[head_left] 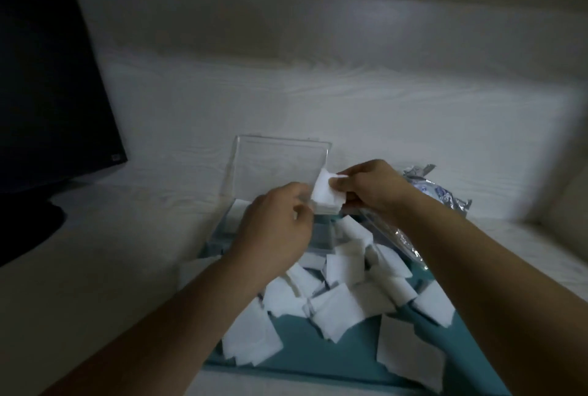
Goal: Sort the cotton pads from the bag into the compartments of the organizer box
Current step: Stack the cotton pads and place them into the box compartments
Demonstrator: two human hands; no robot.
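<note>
A small stack of white square cotton pads (326, 196) is held up between both hands above the organizer box (222, 238). My right hand (370, 191) pinches the stack's right side with thumb on top. My left hand (276, 230) has its fingers curled at the stack's left edge, touching it. The box has a clear lid (276, 163) standing open behind the hands; its compartments are mostly hidden by my left hand. Several loose pads (337, 297) lie scattered on a teal surface (299, 354) below. The crinkled silver bag (442, 191) lies right of my right hand.
A dark monitor (47, 93) stands at the left on the white table. A clear plastic wrapper (404, 239) lies under my right forearm. A pale wall runs behind the table.
</note>
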